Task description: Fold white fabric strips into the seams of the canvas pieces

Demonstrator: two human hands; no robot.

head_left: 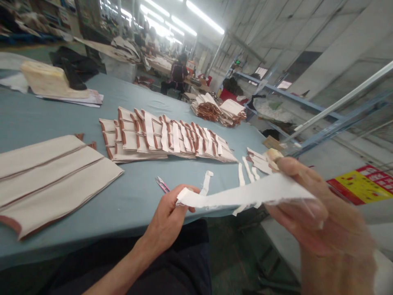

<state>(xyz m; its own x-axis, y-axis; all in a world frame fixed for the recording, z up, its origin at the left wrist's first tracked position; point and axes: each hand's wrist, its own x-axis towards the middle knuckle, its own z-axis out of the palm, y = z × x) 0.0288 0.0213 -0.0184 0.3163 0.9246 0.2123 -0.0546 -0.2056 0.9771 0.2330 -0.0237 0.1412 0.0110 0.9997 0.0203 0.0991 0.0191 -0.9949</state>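
Observation:
A strip of white fabric [233, 196] stretches between my two hands above the table's front edge. Its left end is pinched by my left hand [170, 211], thumb on top. The wider right end lies in my right hand [310, 209], which is raised nearer the camera and blurred. Just behind my left hand lie thread snips [161, 184] with pinkish handles. A short curled white strip [207, 180] rests close by them. More loose white strips [241, 174] lie behind the held one, some hanging over the edge.
Blue-grey cloth covers the table [138, 184]. Beige panels with brown edges [58, 172] lie at left. An overlapping row of such pieces [166, 135], several with white strips, spans the middle. Bundles [217, 108] stand behind. A foam block [46, 78] sits far left; a person [179, 73] sits beyond.

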